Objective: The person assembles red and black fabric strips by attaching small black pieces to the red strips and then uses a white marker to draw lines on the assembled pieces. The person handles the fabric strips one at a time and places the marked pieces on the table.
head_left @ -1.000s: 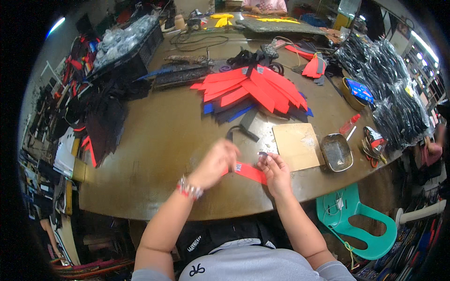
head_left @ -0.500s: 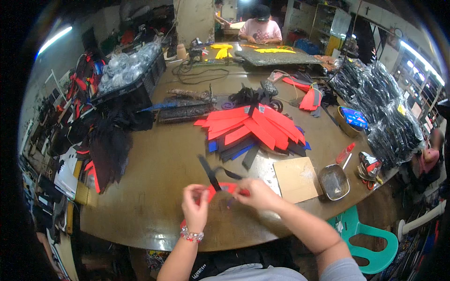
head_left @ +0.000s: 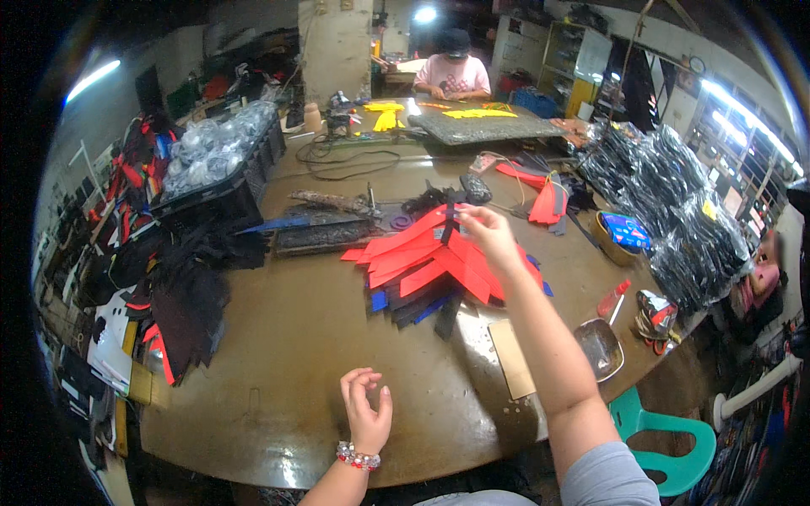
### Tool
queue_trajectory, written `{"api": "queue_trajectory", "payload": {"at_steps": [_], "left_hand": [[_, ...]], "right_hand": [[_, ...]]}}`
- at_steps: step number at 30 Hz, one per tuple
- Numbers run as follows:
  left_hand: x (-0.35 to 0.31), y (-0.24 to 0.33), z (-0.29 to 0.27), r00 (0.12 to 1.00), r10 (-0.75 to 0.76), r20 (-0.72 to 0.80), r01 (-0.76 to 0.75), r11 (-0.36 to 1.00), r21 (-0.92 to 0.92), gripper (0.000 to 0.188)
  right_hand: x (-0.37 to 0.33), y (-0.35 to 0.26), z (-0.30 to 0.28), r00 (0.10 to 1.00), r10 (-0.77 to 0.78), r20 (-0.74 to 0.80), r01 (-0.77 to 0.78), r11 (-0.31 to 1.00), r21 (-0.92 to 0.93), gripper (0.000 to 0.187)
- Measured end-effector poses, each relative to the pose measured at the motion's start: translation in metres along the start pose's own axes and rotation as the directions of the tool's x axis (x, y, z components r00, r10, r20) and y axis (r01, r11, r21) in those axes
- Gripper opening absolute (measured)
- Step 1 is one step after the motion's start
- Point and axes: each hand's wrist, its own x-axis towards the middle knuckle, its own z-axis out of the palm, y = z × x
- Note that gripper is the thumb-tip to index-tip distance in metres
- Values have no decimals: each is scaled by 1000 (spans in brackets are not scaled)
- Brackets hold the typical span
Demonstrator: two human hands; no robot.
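A fanned pile of red fabric strips point(head_left: 422, 253) lies mid-table, with black and blue ends showing from under it. My right hand point(head_left: 485, 232) reaches over the top of this pile. Its thumb and fingers pinch a red strip with a black band point(head_left: 450, 226), partly covered by the hand. Nearer to me, my left hand point(head_left: 367, 409) hovers above the bare tabletop. Nothing is in it; the fingers are a little bent and apart from the thumb. A beaded bracelet is on that wrist.
A tan board point(head_left: 510, 358) and a metal tray point(head_left: 606, 354) lie right, beside a red bottle point(head_left: 613, 299). Black fabric pieces point(head_left: 181, 295) hang at left. Plastic-wrapped bundles point(head_left: 650, 185) are piled right. A green chair point(head_left: 700, 447) stands lower right. A person point(head_left: 453, 72) sits across.
My right hand has carried the red strip with its black band forward from near me onto the pile. My left hand has let go of the strip and opened.
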Motion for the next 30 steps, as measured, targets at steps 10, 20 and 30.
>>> {"api": "queue_trajectory", "payload": {"at_steps": [10,20,30], "left_hand": [[-4,5,7,991,-36,127,44,997,-60,23],[-6,3,12,921,84,381,-98,995,17,24],[4,2,-2,843,-8,538,25,999,-25,48]], "right_hand": [[11,49,-6,983,136,-124,-69,897,437,19],[11,7,198,811,-578,85,556,719,-418,9],[83,96,288,701,-678,220,497,245,-832,2]]}}
